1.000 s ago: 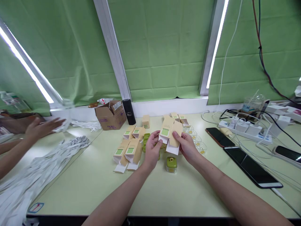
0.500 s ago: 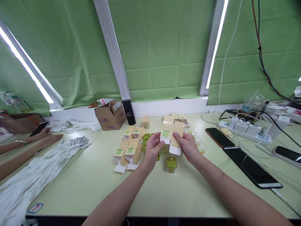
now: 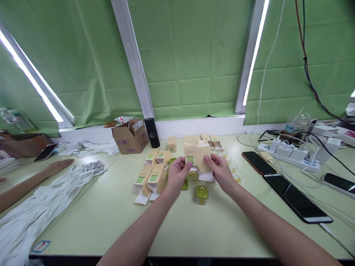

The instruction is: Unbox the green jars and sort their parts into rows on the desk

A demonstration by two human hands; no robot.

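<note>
Between my two hands is a beige cardboard box (image 3: 198,153) with a green window and open white flaps. My left hand (image 3: 177,173) pinches its left edge, thumb in front. My right hand (image 3: 220,171) grips the right side, thumb on the front panel. Just below, a small clear container with a green lid (image 3: 202,194) stands on the table. Green lids (image 3: 185,184) lie partly hidden behind my left hand. Several beige boxes (image 3: 156,177) with green windows stand to the left, some with flaps open. Clear containers (image 3: 235,173) sit behind my right hand.
A brown carton (image 3: 130,138) and a black bottle (image 3: 152,132) stand at the back. Phones (image 3: 296,195), a power strip (image 3: 288,155) and cables lie on the right. White straps (image 3: 52,195) cover the left, beside another person's arm (image 3: 30,184).
The box in my hands has shifted slightly left and turned, its front panel now more face-on. At far left, one of the other person's hands has drawn back from the phone.
</note>
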